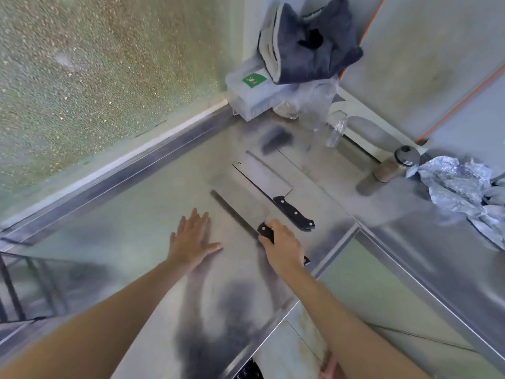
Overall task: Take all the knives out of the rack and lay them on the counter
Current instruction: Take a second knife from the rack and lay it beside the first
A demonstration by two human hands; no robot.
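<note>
Two cleavers with black riveted handles lie side by side on the steel counter (136, 236). The far cleaver (263, 177) rests free, its handle pointing toward me and to the right. My right hand (284, 246) is closed around the handle of the near cleaver (240, 198), whose broad blade lies flat on the counter pointing away to the left. My left hand (192, 240) lies flat on the counter with fingers spread, just left of that blade and holding nothing. No knife rack shows in this view.
A plastic box (248, 94) with dark folded cloth (308, 42) on it fills the back corner. Clear glassware (337, 129), a pepper shaker (396, 164) and crumpled foil (461, 187) stand at the right. The counter's front edge (308, 291) runs diagonally below my right wrist.
</note>
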